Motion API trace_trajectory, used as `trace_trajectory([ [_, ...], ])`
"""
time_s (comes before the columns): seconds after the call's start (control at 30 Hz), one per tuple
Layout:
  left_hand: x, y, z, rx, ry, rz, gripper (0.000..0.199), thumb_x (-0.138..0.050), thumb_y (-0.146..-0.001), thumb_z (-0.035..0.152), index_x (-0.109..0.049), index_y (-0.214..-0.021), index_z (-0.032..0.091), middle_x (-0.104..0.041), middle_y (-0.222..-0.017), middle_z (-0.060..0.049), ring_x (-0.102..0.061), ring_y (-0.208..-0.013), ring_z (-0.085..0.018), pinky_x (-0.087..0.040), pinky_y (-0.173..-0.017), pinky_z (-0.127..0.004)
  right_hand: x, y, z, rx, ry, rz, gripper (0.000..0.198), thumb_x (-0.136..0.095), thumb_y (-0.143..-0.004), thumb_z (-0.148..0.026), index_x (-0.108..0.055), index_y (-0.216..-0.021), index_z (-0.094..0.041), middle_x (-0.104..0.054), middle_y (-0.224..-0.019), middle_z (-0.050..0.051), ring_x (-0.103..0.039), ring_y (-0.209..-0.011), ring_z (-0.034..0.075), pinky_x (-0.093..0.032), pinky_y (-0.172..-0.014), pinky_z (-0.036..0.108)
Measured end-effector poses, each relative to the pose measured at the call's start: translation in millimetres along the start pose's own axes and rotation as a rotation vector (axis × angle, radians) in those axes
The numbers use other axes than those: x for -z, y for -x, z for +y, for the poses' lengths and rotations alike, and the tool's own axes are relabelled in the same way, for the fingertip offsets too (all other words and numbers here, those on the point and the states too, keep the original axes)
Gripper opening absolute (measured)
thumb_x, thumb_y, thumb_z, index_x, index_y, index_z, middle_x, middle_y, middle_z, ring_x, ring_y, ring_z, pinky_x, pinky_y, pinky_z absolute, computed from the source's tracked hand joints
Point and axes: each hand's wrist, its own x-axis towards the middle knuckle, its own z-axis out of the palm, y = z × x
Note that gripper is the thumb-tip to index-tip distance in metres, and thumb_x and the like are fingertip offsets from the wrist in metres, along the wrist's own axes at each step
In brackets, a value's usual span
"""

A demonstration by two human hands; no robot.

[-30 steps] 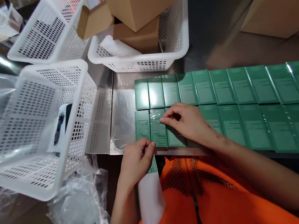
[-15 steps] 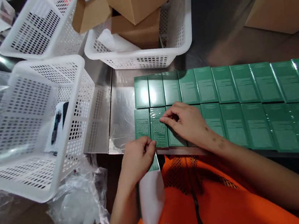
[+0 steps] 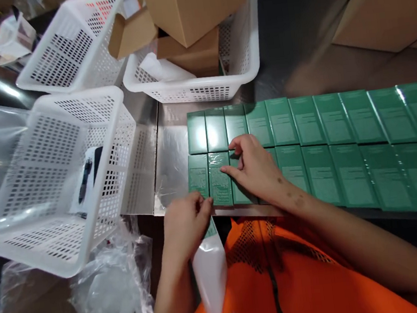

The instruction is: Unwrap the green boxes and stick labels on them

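Two rows of green boxes in shiny wrap lie side by side on the metal table. My left hand [image 3: 188, 224] is closed at the lower edge of the front row's leftmost box [image 3: 198, 175]. From its fingers hangs a white strip [image 3: 211, 276] with a green part near the top, curling down against my orange vest. Over the front row hovers my right hand [image 3: 253, 169], thumb and index finger apart, nothing visible between them. Its thumb tip is above the second box [image 3: 220, 182], which has wrinkled clear film at its top edge. The palm hides part of the neighbouring boxes.
A white basket [image 3: 66, 250] at left holds a black pen [image 3: 85, 180] and papers. Behind the boxes another white basket [image 3: 192, 84] carries open cardboard cartons [image 3: 199, 7]. A third basket [image 3: 71, 46] stands far left. Crumpled clear plastic [image 3: 110, 288] lies lower left. Large cartons [image 3: 383, 11] stand back right.
My right thumb and index finger were close together over the second box and are now spread, the hand slightly raised. My left hand still grips the strip. The view has shifted a little.
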Motion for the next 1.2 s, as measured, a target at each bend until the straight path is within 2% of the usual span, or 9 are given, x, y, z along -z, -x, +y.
trace_trajectory([
  [0.03, 1.3, 1.9, -4.2, 0.03, 0.086, 0.124, 0.033, -0.058, -0.089, 0.045, -0.059, -0.065, 0.022, -0.056, -0.054, 0.002, -0.051, -0.055, -0.017, -0.032, -0.058, -0.028, 1.9, 5.9, -2.7, 0.034, -0.072, 0.006, 0.04, -0.079, -0.082, -0.022, -0.052, -0.11, -0.019, -0.056, -0.103, 0.004, -0.055, -0.066, 0.015, -0.045, -0.065, 0.031],
  [0.2, 8.6, 4.5, -11.9, 0.14, 0.442, 1.0, 0.031, -0.059, -0.091, 0.047, -0.066, -0.079, 0.019, -0.067, -0.072, 0.0, -0.06, -0.069, -0.017, -0.044, -0.067, -0.028, 2.1, 56.4, -34.6, 0.251, -0.363, 0.033, 0.026, -0.073, -0.092, -0.032, -0.053, -0.106, -0.023, -0.06, -0.094, 0.002, -0.06, -0.083, 0.02, -0.049, -0.071, 0.03],
  [0.33, 9.9, 2.4, 0.3, 0.081, 0.466, 1.265, 0.031, -0.056, -0.093, 0.045, -0.064, -0.078, 0.019, -0.064, -0.071, 0.001, -0.059, -0.07, -0.016, -0.045, -0.067, -0.028, -9.3, 76.9, -56.2, 0.471, -0.409, -0.025, 0.021, -0.07, -0.097, -0.03, -0.056, -0.109, -0.023, -0.065, -0.094, 0.004, -0.06, -0.082, 0.022, -0.048, -0.075, 0.035],
  [0.43, 4.6, 5.0, 10.9, 0.046, 0.578, 1.338, 0.032, -0.052, -0.096, 0.046, -0.063, -0.083, 0.019, -0.056, -0.063, 0.004, -0.051, -0.056, -0.012, -0.04, -0.057, -0.027, -14.0, 70.2, -62.8, 0.46, -0.306, 0.004, 0.024, -0.076, -0.091, -0.026, -0.061, -0.109, -0.022, -0.069, -0.094, 0.003, -0.061, -0.083, 0.023, -0.047, -0.075, 0.037],
  [0.57, -4.1, 10.3, 21.1, 0.014, 0.705, 1.354, 0.033, -0.042, -0.101, 0.044, -0.062, -0.101, 0.018, -0.046, -0.05, 0.009, -0.042, -0.044, -0.01, -0.034, -0.052, -0.027, -12.6, 60.5, -66.4, 0.299, -0.343, -0.051, 0.043, -0.09, -0.075, -0.019, -0.067, -0.112, -0.023, -0.07, -0.094, 0.0, -0.064, -0.085, 0.022, -0.049, -0.076, 0.035],
  [0.7, -7.0, 14.8, 26.1, -0.016, 0.798, 1.301, 0.036, -0.038, -0.102, 0.046, -0.058, -0.108, 0.017, -0.05, -0.048, 0.01, -0.046, -0.039, -0.009, -0.033, -0.045, -0.026, -15.3, 61.4, -68.9, 0.235, -0.459, -0.056, 0.016, -0.077, -0.086, -0.019, -0.071, -0.099, -0.025, -0.071, -0.087, 0.0, -0.066, -0.081, 0.02, -0.051, -0.078, 0.034],
  [0.83, -3.7, 22.3, 23.4, -0.01, 0.91, 1.082, 0.046, -0.04, -0.1, 0.054, -0.057, -0.121, 0.016, -0.061, -0.048, 0.007, -0.055, -0.039, -0.012, -0.043, -0.046, -0.026, -20.5, 61.6, -65.8, 0.303, -0.427, 0.065, 0.004, -0.07, -0.092, -0.023, -0.07, -0.095, -0.025, -0.073, -0.087, 0.0, -0.068, -0.078, 0.02, -0.05, -0.075, 0.036],
  [1.03, 3.6, 33.3, 19.9, -0.042, 1.131, 0.747, 0.056, -0.049, -0.094, 0.062, -0.058, -0.129, 0.019, -0.074, -0.065, 0.0, -0.067, -0.055, -0.016, -0.053, -0.057, -0.027, -24.2, 57.1, -58.8, 0.506, -0.312, 0.185, 0.013, -0.063, -0.097, -0.013, -0.066, -0.104, -0.024, -0.074, -0.106, 0.002, -0.073, -0.09, 0.021, -0.052, -0.072, 0.036],
  [1.2, 9.0, 37.7, 19.4, -0.061, 1.2, 0.555, 0.055, -0.061, -0.089, 0.057, -0.059, -0.13, 0.021, -0.077, -0.075, -0.003, -0.073, -0.071, -0.02, -0.055, -0.064, -0.028, -24.4, 55.5, -61.3, 0.406, -0.468, 0.13, 0.012, -0.064, -0.094, -0.012, -0.069, -0.1, -0.022, -0.072, -0.114, 0.004, -0.066, -0.113, 0.025, -0.059, -0.085, 0.035],
])
